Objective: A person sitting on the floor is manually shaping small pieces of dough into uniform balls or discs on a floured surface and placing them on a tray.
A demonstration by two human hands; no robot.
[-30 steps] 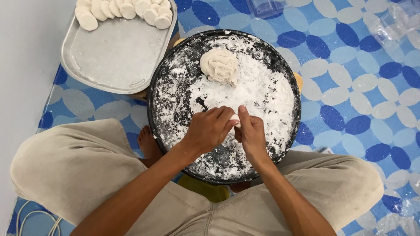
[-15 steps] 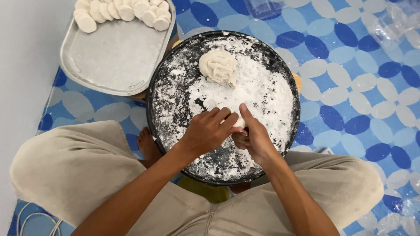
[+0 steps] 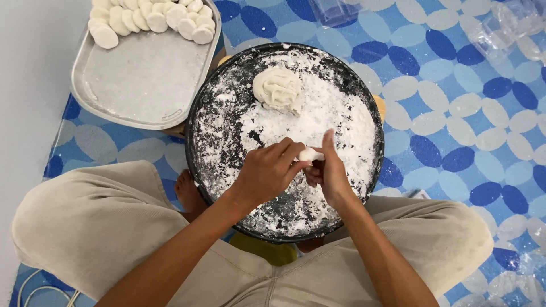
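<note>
Both hands met over the middle of the floured black pan (image 3: 200,131). My left hand (image 3: 267,173) was curled nearly closed, fingertips pinched on a small white dough piece (image 3: 310,154), which sat between the two hands, just right of the pan's centre. My right hand (image 3: 329,170) was cupped half-open against the same piece, thumb raised toward twelve o'clock, fingers folded under it. So the two hands were together, clamped on that one piece.

At ten o'clock, beyond the pan's rim, lay the metal tray (image 3: 142,85) with shaped discs (image 3: 153,20) lined along its far edge. At twelve o'clock inside the pan rested the bigger dough lump (image 3: 278,88).

I judged the risks small but real: too hard a pinch could tear or flatten the piece unevenly, and a loose grip could drop it into the flour. Sticky dough might cling to my fingers.
</note>
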